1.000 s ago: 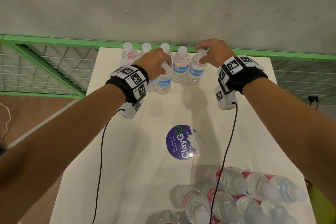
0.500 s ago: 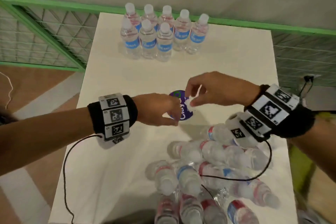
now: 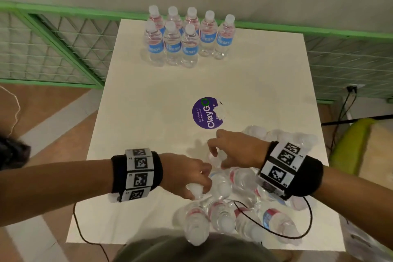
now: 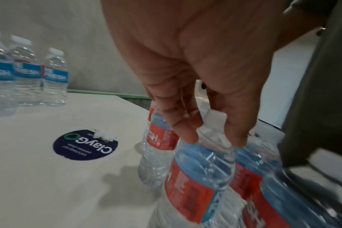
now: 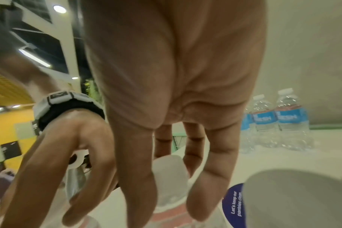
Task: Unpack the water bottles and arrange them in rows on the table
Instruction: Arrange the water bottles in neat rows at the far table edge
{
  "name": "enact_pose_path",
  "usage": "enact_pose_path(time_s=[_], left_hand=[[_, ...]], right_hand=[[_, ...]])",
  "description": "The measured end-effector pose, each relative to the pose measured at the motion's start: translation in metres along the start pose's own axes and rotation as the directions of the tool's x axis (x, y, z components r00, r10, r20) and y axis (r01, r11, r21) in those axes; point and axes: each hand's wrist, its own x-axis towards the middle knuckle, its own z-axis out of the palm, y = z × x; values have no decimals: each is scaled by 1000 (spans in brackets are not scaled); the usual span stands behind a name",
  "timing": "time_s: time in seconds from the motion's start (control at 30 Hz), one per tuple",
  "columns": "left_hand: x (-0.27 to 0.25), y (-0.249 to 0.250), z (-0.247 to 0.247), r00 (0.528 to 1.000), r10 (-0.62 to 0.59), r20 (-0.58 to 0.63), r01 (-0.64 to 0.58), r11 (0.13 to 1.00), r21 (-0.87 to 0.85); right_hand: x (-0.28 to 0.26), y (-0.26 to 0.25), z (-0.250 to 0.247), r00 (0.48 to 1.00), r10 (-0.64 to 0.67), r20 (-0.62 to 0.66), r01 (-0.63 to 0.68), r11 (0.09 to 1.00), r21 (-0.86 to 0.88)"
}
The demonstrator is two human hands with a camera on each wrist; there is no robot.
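Both hands have dropped from above the purple sticker (image 3: 207, 113) onto the pile of bottles (image 3: 238, 204) at the near end of the table (image 3: 131, 134). Left hand (image 3: 187, 173) pinches the neck of one bottle (image 4: 203, 163) under its white cap; right hand (image 3: 236, 149) curls its fingers (image 5: 139, 177) round the cap (image 5: 170, 168) of another. Eight bottles (image 3: 187, 38) stand upright in two rows at the far edge
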Motion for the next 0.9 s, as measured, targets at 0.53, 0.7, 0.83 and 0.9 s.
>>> enact_pose_path(time_s=[0.53, 0.7, 0.83, 0.9], left_hand=[[-4, -127, -128, 751, -475, -459, 405, 880, -248], [12, -149, -155, 696, -497, -518, 441, 865, -238], [16, -159, -164, 685, -510, -520, 453, 857, -245], [17, -160, -166, 679, -534, -503, 480, 842, -247]], right_hand=[[52, 68, -121, 865, 380, -329, -267, 902, 340], [71, 92, -136, 785, 495, -371, -351, 850, 392], [77, 109, -136, 775, 507, -378, -318, 829, 461], [74, 117, -136, 801, 483, -354, -296, 834, 466]])
